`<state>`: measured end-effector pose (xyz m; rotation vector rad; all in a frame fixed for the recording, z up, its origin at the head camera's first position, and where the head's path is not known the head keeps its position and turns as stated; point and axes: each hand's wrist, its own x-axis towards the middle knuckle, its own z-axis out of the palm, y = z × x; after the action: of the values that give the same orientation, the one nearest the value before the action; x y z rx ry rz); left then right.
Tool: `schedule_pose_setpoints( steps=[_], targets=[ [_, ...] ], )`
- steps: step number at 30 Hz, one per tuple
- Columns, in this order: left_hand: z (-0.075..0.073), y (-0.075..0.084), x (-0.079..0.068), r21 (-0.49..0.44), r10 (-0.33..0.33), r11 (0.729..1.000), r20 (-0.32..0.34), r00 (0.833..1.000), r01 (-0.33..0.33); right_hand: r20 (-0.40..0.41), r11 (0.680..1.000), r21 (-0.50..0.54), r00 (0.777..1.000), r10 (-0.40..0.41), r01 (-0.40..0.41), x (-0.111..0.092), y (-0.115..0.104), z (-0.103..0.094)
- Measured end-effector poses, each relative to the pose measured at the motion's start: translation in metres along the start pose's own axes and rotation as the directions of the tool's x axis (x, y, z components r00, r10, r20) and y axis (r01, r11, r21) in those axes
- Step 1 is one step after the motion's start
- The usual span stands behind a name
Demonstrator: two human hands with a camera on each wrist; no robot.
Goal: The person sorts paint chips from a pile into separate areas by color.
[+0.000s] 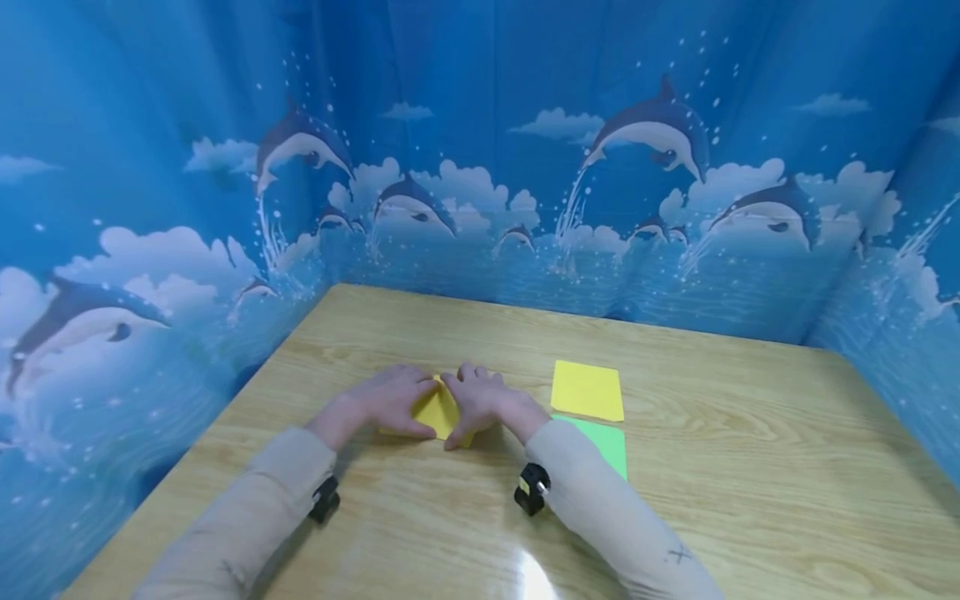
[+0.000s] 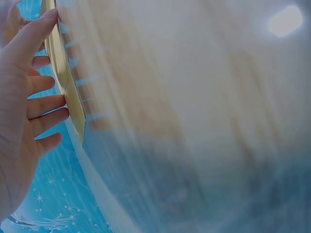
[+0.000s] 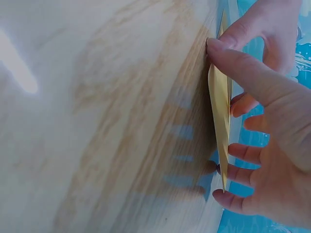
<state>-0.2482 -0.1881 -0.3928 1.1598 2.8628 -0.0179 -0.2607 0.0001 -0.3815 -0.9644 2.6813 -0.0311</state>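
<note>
A folded sheet of yellow paper [image 1: 437, 410] is low over the table, between both hands in the head view. My left hand [image 1: 392, 400] holds its left part, thumb at the near edge and fingers farther back. On the other side my right hand [image 1: 480, 402] grips the paper the same way, and the two thumbs come close together. In the left wrist view, the paper [image 2: 73, 104] shows edge-on beside the fairly straight fingers. The right wrist view shows the thumb against the near edge of the paper [image 3: 220, 111]. The hands partly hide its folds.
To the right of the hands lies a flat yellow square of paper [image 1: 587, 390]. Just nearer is a green sheet [image 1: 609, 442], partly covered by the right sleeve. The wooden table [image 1: 750, 450] meets a blue dolphin curtain [image 1: 480, 258] at the back and sides.
</note>
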Motion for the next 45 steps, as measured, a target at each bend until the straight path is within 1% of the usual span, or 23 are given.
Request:
schedule_pose_setpoints(
  steps=[8, 10, 15, 20, 24, 28, 31, 33, 37, 41, 45],
  targets=[
    [0.0, -0.002, 0.001, -0.004, 0.002, 1.0, -0.012, 1.0, -0.002, -0.016, 1.0, -0.007, 1.0, -0.016, 0.016, 0.0, 0.0, 0.0],
    [0.001, -0.002, 0.001, -0.002, -0.007, 1.0, -0.008, 1.0, 0.007, -0.023, 1.0, -0.005, 0.999, -0.028, 0.027, 0.0, 0.001, 0.001],
    [0.002, -0.002, 0.001, -0.012, -0.048, 0.999, 0.01, 0.999, 0.048, -0.046, 0.998, -0.014, 0.997, -0.068, 0.067, -0.001, 0.006, 0.004],
    [0.002, -0.001, 0.003, -0.003, -0.067, 0.998, -0.016, 0.998, 0.067, -0.098, 0.99, -0.059, 0.986, -0.133, 0.128, -0.008, 0.015, 0.001],
    [0.0, 0.001, 0.007, 0.012, -0.05, 0.999, -0.046, 0.998, 0.051, -0.144, 0.979, -0.071, 0.97, -0.197, 0.189, -0.016, 0.021, -0.002],
    [-0.001, 0.006, 0.012, 0.042, 0.003, 0.999, -0.081, 0.997, 0.0, -0.168, 0.971, -0.081, 0.957, -0.237, 0.226, -0.023, 0.027, -0.001],
    [-0.002, 0.01, 0.016, 0.072, 0.035, 0.997, -0.097, 0.995, -0.028, -0.163, 0.974, -0.112, 0.964, -0.213, 0.196, -0.029, 0.033, 0.001],
    [-0.002, 0.012, 0.019, 0.079, 0.036, 0.996, -0.106, 0.994, -0.028, -0.163, 0.977, -0.151, 0.97, -0.178, 0.154, -0.033, 0.038, 0.003],
    [-0.004, 0.018, 0.025, 0.058, 0.012, 0.998, -0.134, 0.991, -0.004, -0.175, 0.972, -0.223, 0.977, -0.118, 0.078, -0.041, 0.05, 0.002],
    [-0.007, 0.025, 0.035, 0.071, -0.005, 0.997, -0.156, 0.988, 0.017, -0.175, 0.977, -0.212, 0.982, -0.071, 0.033, -0.051, 0.061, -0.002],
    [-0.01, 0.033, 0.049, 0.113, -0.018, 0.993, -0.147, 0.989, 0.035, -0.176, 0.985, -0.171, 0.984, -0.026, -0.005, -0.061, 0.075, -0.004]
  ],
)
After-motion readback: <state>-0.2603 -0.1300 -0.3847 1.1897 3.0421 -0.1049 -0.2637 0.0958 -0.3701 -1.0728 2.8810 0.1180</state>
